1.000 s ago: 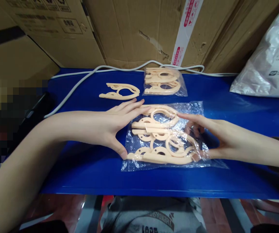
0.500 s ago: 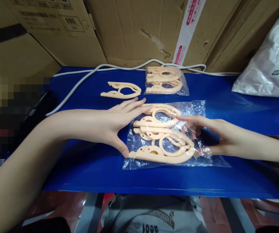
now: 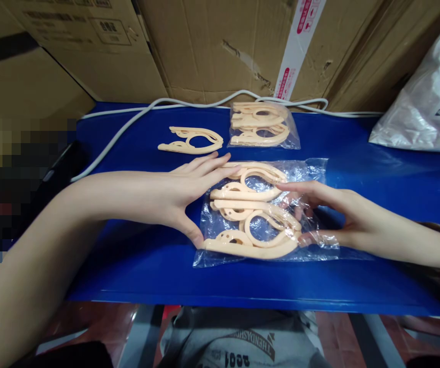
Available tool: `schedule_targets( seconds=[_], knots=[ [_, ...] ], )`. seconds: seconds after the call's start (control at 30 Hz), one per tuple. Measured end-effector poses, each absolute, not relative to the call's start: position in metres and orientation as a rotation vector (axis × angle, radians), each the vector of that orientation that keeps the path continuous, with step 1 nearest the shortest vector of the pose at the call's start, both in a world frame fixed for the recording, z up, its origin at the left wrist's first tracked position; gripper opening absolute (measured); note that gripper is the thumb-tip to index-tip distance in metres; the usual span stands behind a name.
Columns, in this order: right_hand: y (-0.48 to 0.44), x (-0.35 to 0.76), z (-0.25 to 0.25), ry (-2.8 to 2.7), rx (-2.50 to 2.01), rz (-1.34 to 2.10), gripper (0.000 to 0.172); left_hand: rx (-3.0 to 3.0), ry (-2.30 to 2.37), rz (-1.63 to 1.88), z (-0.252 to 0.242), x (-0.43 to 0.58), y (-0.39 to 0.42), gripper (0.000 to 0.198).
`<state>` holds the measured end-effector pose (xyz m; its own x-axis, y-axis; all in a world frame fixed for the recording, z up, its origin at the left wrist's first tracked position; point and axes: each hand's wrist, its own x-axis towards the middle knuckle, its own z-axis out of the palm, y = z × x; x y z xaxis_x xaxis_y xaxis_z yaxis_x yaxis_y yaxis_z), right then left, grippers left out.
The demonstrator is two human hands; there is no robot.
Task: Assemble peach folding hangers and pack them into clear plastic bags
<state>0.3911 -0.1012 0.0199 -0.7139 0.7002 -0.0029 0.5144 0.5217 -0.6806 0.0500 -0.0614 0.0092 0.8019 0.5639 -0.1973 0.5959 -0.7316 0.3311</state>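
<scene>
Folding travel hangers in pale peach plastic (image 3: 250, 249) lie folded in a clear plastic bag (image 3: 183, 259) on the blue table. My left hand (image 3: 162, 197) rests at the bag's left side, fingers spread. Its thumb touches the left tip of the nearest hanger, and its fingers reach over the upper one. At the other end, my right hand (image 3: 330, 209) presses against the curved right ends of the hangers. Its index finger and thumb are wide apart; the remaining fingers curl partly out of sight. Whether those fingers are inside or over the film, I cannot tell.
Behind lie a loose folded hanger (image 3: 192, 150) and a second bag of hangers (image 3: 260, 125). A white cable (image 3: 120, 134) runs along the back, before cardboard boxes (image 3: 212, 46). A white plastic sack (image 3: 415, 112) stands at right, a black object (image 3: 56, 166) at left.
My right hand's thumb has moved left, and the nearest hanger's right end has shifted left with it. My left hand stays in place. The view has shifted slightly.
</scene>
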Motion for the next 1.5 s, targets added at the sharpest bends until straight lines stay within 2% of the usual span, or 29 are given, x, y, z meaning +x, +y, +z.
schedule_targets(
  seconds=[0.4,0.77,0.87,1.03,1.17,1.27,1.37,1.5],
  knots=[
    [-0.097,0.389,0.016,-2.434,-0.968,1.035,0.068,2.605,0.885,-0.170,0.007,0.052,-0.062,0.119],
    [-0.097,0.392,0.014,-2.437,-1.014,1.085,0.073,2.645,0.877,-0.180,0.014,0.048,-0.063,0.120],
    [-0.098,0.391,0.017,-2.485,-1.016,1.020,0.072,2.684,0.886,-0.118,0.025,0.042,-0.062,0.111],
    [-0.097,0.395,0.019,-2.501,-1.025,0.961,0.075,2.630,1.175,0.275,0.026,0.040,-0.047,0.094],
    [-0.092,0.400,0.015,-2.523,-1.005,0.908,0.075,2.593,1.475,0.274,0.012,0.037,-0.025,0.100],
    [-0.091,0.404,0.016,-2.574,-1.025,0.771,0.068,2.584,1.576,0.260,0.006,0.030,-0.014,0.103],
    [-0.091,0.407,0.021,-2.626,-1.148,0.451,0.058,2.470,1.648,0.207,0.008,0.026,-0.011,0.102],
    [-0.091,0.409,0.030,-2.614,-1.266,0.209,0.053,2.419,1.677,0.082,0.013,0.021,-0.012,0.089]
  ],
)
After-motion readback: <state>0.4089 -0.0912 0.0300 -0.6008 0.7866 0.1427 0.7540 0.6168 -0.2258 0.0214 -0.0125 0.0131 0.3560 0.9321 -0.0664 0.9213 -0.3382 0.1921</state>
